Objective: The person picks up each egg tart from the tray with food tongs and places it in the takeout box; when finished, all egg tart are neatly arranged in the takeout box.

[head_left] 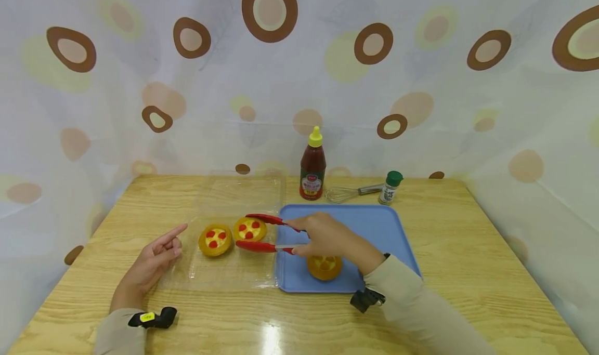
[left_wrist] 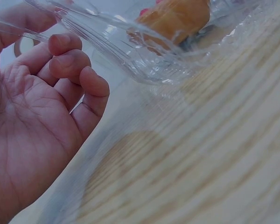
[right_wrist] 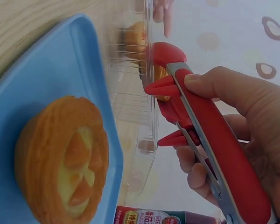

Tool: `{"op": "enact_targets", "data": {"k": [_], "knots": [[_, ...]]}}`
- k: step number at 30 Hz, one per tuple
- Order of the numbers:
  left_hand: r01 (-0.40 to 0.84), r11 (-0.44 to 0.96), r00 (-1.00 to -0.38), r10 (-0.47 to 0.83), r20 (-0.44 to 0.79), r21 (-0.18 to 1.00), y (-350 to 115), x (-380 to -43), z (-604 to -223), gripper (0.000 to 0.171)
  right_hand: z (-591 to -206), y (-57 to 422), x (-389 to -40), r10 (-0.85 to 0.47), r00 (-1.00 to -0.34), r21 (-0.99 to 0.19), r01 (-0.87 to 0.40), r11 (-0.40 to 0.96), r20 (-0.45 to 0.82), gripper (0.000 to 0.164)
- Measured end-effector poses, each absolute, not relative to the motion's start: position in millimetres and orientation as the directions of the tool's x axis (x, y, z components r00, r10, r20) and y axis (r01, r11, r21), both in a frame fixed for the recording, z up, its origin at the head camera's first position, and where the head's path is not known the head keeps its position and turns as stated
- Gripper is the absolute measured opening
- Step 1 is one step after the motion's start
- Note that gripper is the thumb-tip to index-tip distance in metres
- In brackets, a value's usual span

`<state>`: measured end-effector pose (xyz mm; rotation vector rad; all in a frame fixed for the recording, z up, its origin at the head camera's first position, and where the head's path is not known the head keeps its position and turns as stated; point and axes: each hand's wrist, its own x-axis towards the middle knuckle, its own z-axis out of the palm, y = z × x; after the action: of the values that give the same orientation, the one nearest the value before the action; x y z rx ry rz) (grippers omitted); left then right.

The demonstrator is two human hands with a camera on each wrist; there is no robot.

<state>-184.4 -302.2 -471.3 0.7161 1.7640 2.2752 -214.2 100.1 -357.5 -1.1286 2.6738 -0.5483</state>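
Note:
My right hand grips red-tipped tongs by their handles. In the head view the tong tips straddle a tart with red toppings, inside a clear plastic container. Beside it in the container sits a second red-topped tart. My left hand is at the container's left side, index finger straight and the other fingers loosely bent. Its fingertips are close to the clear wall in the left wrist view. A third tart, with orange toppings, lies on a blue tray, partly under my right hand.
Behind the tray stand a ketchup bottle with a yellow cap and a green-capped shaker. Between them lies a whisk. The container's clear lid is folded back on the wooden table, before a patterned curtain.

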Motion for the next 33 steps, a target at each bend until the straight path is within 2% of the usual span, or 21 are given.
{"op": "enact_targets", "data": {"k": [22,29,33], "knots": [[0.154,-0.310,-0.858,0.428,0.283,0.938,-302,-183,-471,0.054,-350,73,-219,-0.667,-0.731,-0.328,-0.600,0.730,-0.147,0.061],[0.166,-0.304,-0.858,0.425,0.289,0.938,-301,-184,-472,0.054,-347,67,-219,-0.656,-0.727,-0.274,-0.601,0.750,-0.202,0.064],[0.166,-0.302,-0.860,0.421,0.288,0.939,-302,-185,-473,0.054,-346,68,-218,-0.655,-0.727,-0.283,-0.597,0.751,-0.205,0.065]]}}
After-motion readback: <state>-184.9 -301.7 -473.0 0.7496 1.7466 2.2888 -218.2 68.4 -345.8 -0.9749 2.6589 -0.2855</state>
